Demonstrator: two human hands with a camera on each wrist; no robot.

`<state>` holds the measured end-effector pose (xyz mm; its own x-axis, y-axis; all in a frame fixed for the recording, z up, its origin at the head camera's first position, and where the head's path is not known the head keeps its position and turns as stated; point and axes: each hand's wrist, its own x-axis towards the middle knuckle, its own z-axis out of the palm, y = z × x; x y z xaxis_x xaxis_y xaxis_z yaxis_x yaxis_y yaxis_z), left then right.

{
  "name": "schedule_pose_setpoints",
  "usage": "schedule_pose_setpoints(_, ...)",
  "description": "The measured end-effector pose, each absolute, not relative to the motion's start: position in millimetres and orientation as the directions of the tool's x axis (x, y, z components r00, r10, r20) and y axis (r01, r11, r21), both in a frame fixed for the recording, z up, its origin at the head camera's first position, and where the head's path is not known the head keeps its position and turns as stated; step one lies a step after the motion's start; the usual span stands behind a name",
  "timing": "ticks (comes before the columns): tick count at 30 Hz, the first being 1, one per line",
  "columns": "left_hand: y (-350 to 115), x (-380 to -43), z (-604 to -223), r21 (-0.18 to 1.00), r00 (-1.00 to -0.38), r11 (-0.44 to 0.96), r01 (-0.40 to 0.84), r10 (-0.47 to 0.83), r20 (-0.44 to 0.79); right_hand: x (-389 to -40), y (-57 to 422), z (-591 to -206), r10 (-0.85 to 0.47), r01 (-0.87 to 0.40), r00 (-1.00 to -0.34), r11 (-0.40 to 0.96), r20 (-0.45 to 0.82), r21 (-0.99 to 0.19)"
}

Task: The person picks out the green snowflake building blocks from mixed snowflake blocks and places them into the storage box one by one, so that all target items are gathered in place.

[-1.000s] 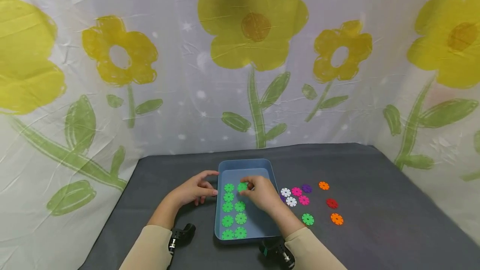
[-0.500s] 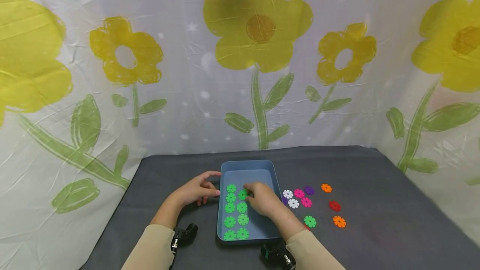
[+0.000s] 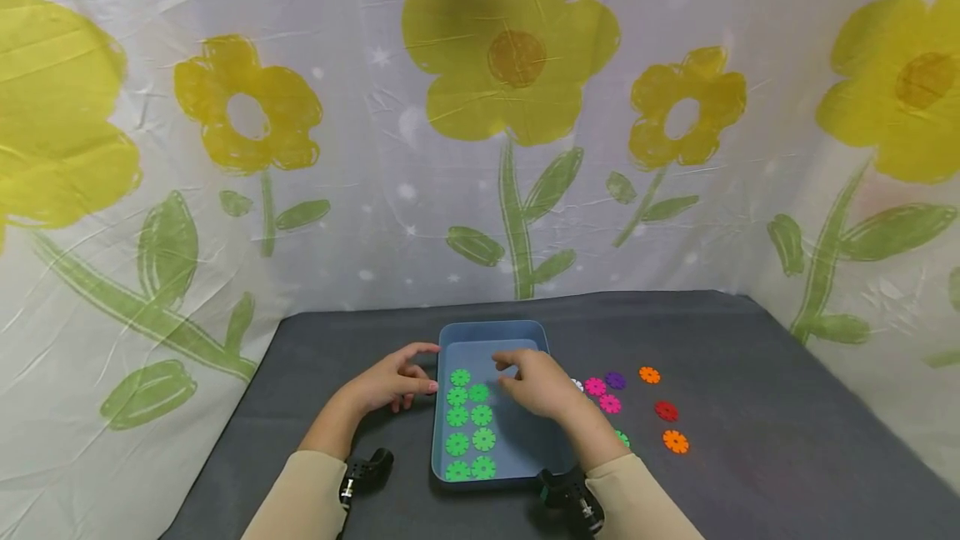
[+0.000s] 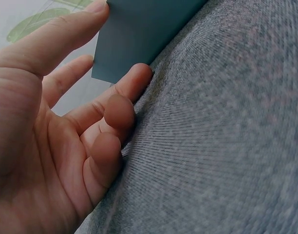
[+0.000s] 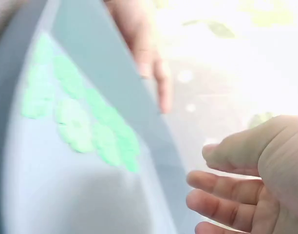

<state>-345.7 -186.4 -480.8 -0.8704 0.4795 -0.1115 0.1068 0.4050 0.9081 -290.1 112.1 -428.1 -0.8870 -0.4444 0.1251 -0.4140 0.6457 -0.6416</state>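
Observation:
A blue rectangular tray (image 3: 519, 450) lies on the dark cloth. Inside it, several green notched plastic discs (image 3: 457, 416) form two columns along its left half. My left hand (image 3: 388, 378) is at the tray's left side, thumb and index fingertips against its wall, the other fingers loosely bent. In the left wrist view, the left hand (image 4: 56, 131) has its thumb at the tray wall's edge (image 4: 124, 44). Over the tray's right half is my right hand (image 3: 542, 382), nothing in its fingers. The right wrist view shows this hand (image 5: 256, 180) with thumb and fingers apart, beside the blurred green discs (image 5: 73, 124).
Right of the tray lie loose discs: pink (image 3: 610, 403), purple (image 3: 615, 380), orange (image 3: 675, 441) and red (image 3: 666, 411). A white one and a green disc (image 3: 622, 438) are partly hidden by the right arm. Behind the table hangs a flower-printed curtain (image 3: 360, 190).
My right hand has let go of a green disc at the top of the right column and has moved up and to the right. The left hand stays at the tray's side.

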Motion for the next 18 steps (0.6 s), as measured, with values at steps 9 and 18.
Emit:
schedule_pose_setpoints(9, -186, -345, -479, 0.905, -0.87, 0.411, 0.11, 0.481, -0.113, -290, 142, -409, -0.356, -0.347, -0.924, 0.625, 0.14, -0.7)
schedule_pose_setpoints(18, -188, -348, -477, 0.905, -0.87, 0.41, 0.115, 0.482, -0.108, -292, 176, -405, -0.272, -0.261, -0.956, 0.616, 0.11, -0.743)
